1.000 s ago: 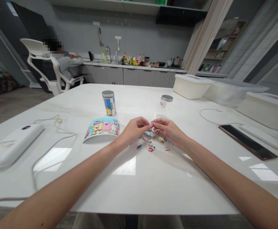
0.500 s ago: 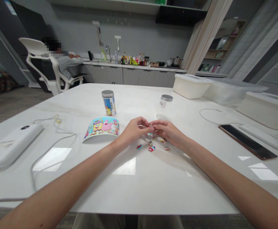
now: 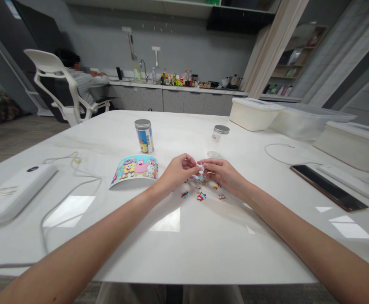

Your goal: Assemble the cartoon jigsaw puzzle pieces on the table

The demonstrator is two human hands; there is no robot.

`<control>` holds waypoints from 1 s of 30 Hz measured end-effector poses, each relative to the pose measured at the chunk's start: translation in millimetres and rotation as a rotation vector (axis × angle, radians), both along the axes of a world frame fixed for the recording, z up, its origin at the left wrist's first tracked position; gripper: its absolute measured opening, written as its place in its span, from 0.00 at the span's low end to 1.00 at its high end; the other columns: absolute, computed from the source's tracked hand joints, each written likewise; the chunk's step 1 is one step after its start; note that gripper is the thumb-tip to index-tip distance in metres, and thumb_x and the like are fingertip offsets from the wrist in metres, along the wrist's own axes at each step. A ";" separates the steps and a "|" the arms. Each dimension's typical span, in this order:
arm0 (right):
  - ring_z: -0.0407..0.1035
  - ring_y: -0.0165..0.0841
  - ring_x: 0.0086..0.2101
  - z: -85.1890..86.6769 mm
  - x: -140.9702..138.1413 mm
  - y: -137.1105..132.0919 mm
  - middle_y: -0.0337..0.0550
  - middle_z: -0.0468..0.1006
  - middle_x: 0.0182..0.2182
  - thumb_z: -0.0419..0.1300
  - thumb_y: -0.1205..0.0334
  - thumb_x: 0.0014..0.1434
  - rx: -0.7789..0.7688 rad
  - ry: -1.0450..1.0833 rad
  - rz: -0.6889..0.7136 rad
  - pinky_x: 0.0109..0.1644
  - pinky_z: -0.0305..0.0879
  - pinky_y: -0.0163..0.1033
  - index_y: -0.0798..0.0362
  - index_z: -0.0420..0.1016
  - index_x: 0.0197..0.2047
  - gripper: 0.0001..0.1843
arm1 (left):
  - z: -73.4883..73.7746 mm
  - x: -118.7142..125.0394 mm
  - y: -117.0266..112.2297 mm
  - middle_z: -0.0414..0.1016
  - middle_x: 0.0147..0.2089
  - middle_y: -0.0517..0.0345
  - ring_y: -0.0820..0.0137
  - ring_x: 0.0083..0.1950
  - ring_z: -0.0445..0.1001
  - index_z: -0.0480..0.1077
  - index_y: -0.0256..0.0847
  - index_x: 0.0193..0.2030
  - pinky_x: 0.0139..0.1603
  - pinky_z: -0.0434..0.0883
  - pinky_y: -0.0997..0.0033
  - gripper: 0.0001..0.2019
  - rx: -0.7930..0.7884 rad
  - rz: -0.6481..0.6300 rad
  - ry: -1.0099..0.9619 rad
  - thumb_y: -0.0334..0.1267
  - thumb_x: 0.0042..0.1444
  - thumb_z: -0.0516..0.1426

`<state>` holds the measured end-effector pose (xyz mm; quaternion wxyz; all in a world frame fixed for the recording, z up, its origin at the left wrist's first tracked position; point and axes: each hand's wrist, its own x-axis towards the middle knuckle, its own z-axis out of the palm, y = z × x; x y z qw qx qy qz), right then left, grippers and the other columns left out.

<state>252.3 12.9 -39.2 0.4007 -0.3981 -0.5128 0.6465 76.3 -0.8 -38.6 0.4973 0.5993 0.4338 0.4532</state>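
Over the middle of the white desk (image 3: 203, 278), the left hand (image 3: 176, 173) and the right hand (image 3: 223, 176) meet just above a loose group of small jigsaw pieces (image 3: 200, 191). The fingers (image 3: 189, 161) of both hands are curled and closed, not released, and their tips come together at a small pale piece (image 3: 201, 169). The piece is too small and too covered to establish which hand bears its weight or what it shows. It is located at the far edge of the group, apparently held clear of the desk.

Step in hand, as judged from the hold: one piece is being worked between both hands. Any move to set it down would call for a controlled opening of the fingertips directly over the group.

Adjacent items: a curled picture card (image 3: 134, 170) printed with cartoon characters lies left of the hands. A jar with a blue label (image 3: 144, 136) and a grey lid stands behind the card. A clear jar (image 3: 218, 137) stands behind the right hand.

Peripheral items: a black phone (image 3: 328, 188) lies to the right, and white storage boxes (image 3: 252, 114) stand at the far right of the desk. A seated person (image 3: 83, 82) is at the far counter.
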 end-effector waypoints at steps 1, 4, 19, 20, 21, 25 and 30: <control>0.67 0.26 0.29 0.1 0.0 0.2 0.38 0.76 0.27 0.72 0.57 0.43 -0.008 -0.002 -0.022 0.35 0.64 0.33 0.53 0.82 0.34 0.14 | 0.1 0.1 0.4 0.75 0.28 0.61 0.72 0.32 0.76 0.65 0.39 0.31 0.33 0.69 0.74 0.13 -0.001 0.003 -0.007 0.37 0.47 0.66; 0.68 0.26 0.28 -0.4 0.9 0.6 0.37 0.76 0.26 0.73 0.58 0.41 -0.021 -0.013 -0.055 0.34 0.65 0.33 0.53 0.82 0.33 0.14 | 1.4 0.4 0.9 0.74 0.26 0.63 0.71 0.31 0.77 0.64 0.39 0.30 0.32 0.69 0.74 0.11 -0.006 0.020 -0.025 0.34 0.48 0.64; 0.71 0.29 0.30 1.4 -0.1 -0.9 0.37 0.76 0.27 0.74 0.60 0.39 -0.008 0.009 -0.079 0.35 0.67 0.35 0.53 0.76 0.29 0.14 | 7.7 3.7 -3.3 0.74 0.28 0.61 0.73 0.30 0.77 0.62 0.39 0.31 0.28 0.67 0.76 0.07 -0.094 0.087 -0.078 0.30 0.54 0.58; 0.70 0.29 0.30 2.1 -0.5 -1.5 0.37 0.75 0.27 0.74 0.60 0.39 -0.006 0.010 -0.080 0.35 0.67 0.35 0.53 0.76 0.28 0.14 | 7.4 3.5 -3.3 0.73 0.28 0.62 0.72 0.30 0.77 0.62 0.39 0.32 0.28 0.67 0.76 0.08 -0.091 0.085 -0.075 0.31 0.54 0.59; 0.69 0.28 0.29 2.8 -0.8 -2.0 0.37 0.75 0.27 0.74 0.60 0.38 -0.005 0.010 -0.082 0.34 0.67 0.35 0.53 0.76 0.27 0.14 | 7.1 3.2 -3.4 0.73 0.28 0.62 0.72 0.30 0.77 0.62 0.39 0.32 0.28 0.67 0.77 0.08 -0.082 0.084 -0.069 0.31 0.53 0.60; 0.65 0.26 0.26 3.9 -0.6 -3.5 0.35 0.73 0.26 0.74 0.59 0.38 -0.005 -0.013 -0.088 0.33 0.64 0.36 0.53 0.77 0.28 0.13 | 5.6 2.7 -3.8 0.70 0.27 0.64 0.71 0.30 0.77 0.61 0.39 0.32 0.26 0.66 0.77 0.10 -0.052 0.081 -0.034 0.32 0.51 0.61; 0.65 0.25 0.26 0.7 1.1 -1.6 0.35 0.73 0.26 0.74 0.58 0.39 -0.003 -0.024 -0.073 0.33 0.64 0.35 0.53 0.79 0.30 0.15 | 4.2 2.7 -2.7 0.71 0.27 0.64 0.72 0.30 0.77 0.61 0.39 0.32 0.29 0.68 0.76 0.09 -0.042 0.085 -0.012 0.30 0.51 0.60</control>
